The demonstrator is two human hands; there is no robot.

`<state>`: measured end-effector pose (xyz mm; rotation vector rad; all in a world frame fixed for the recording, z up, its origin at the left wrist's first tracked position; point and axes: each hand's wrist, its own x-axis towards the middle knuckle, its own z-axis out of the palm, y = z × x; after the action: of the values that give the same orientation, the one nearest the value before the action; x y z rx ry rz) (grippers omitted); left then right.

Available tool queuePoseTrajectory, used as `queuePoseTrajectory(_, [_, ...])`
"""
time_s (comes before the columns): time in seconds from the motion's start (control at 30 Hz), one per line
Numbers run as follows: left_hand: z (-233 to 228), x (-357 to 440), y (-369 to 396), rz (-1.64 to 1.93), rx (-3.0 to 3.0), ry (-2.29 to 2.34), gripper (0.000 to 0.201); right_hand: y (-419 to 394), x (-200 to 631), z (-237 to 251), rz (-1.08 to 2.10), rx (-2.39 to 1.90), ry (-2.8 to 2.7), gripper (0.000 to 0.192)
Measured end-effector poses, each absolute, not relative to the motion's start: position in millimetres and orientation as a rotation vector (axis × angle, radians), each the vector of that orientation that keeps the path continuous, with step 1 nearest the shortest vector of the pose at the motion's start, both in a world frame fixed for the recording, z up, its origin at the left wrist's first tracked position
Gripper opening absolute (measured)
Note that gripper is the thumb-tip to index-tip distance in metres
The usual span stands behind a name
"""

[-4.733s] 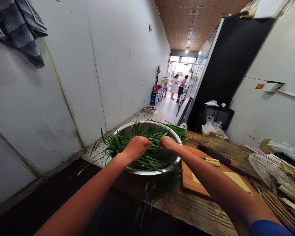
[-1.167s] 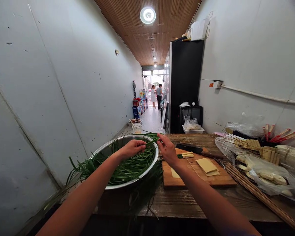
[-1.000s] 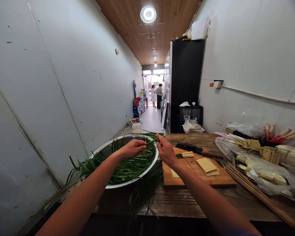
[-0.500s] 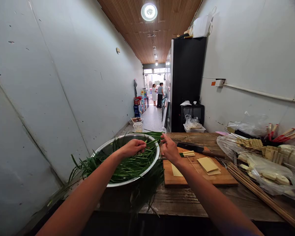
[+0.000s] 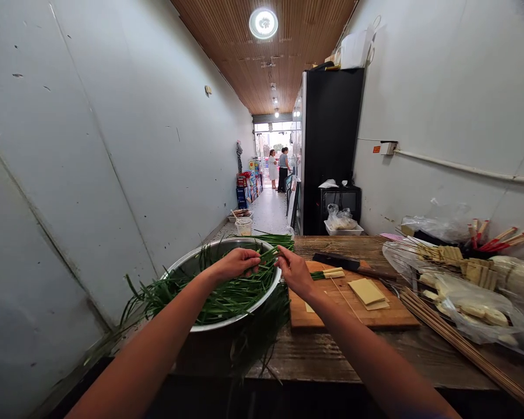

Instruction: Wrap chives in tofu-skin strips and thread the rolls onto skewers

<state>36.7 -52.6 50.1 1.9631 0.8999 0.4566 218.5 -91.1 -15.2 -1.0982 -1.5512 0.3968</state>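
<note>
A wide steel bowl (image 5: 181,272) full of long green chives (image 5: 218,297) sits at the table's left end. My left hand (image 5: 236,263) is over the bowl, pinching a few chive stalks (image 5: 268,255). My right hand (image 5: 293,270) is at the bowl's right rim, its fingertips pinching the same stalks. Right of it lies a wooden cutting board (image 5: 375,317) with flat pale tofu sheets (image 5: 367,291), a small rolled piece with chives (image 5: 329,273) and a thin skewer (image 5: 344,294).
A cleaver (image 5: 353,265) lies at the board's far edge. Bamboo skewers (image 5: 454,340), bagged tofu (image 5: 475,308) and threaded skewers (image 5: 445,253) crowd the right side. A black fridge (image 5: 329,145) stands behind. Two people (image 5: 278,169) stand far down the corridor.
My right hand has moved left to the bowl's rim and closed its fingertips on the chive stalks held by my left hand, which stays in place.
</note>
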Motion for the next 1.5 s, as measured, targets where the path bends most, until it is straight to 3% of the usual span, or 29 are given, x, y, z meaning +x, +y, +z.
queuePoseTrajectory(0.2, [49.6, 36.2, -53.6, 0.419, 1.994, 0.887, 0.039, -90.4, 216.7, -11.1, 0.9, -0.812, -1.333, 0.032])
queuePoseTrajectory(0.33, [47.2, 37.4, -54.7, 0.409, 2.035, 0.855, 0.039, -89.6, 214.2, -6.6, 1.136, -0.736, -1.107, 0.037])
queuePoseTrajectory(0.93, [54.6, 40.6, -62.1, 0.437, 1.96, 0.971, 0.046, -79.4, 219.2, -12.6, 1.218, -0.753, -1.037, 0.037])
queuePoseTrajectory(1.03, [52.7, 39.6, -58.5, 0.483, 2.031, 1.022, 0.041, -78.6, 228.9, -10.8, 1.038, -0.885, -1.213, 0.037])
queuePoseTrajectory(1.2, [53.1, 44.6, -58.4, 0.508, 2.188, 1.103, 0.034, -98.2, 239.5, 19.0, -0.064, -1.206, -1.882, 0.027])
queuePoseTrajectory(1.27, [55.0, 51.8, -61.1, 0.501, 2.267, 1.077, 0.032, -108.9, 232.7, 31.7, -0.347, -1.301, -2.153, 0.025])
queuePoseTrajectory(1.37, [59.4, 66.5, -68.0, 0.48, 2.341, 1.031, 0.03, -119.3, 220.5, 43.6, -0.487, -1.5, -2.359, 0.02])
queuePoseTrajectory(1.5, [68.3, 86.6, -81.7, 0.404, 2.309, 0.969, 0.029, -125.9, 230.7, 52.1, -0.433, -1.699, -2.389, 0.028])
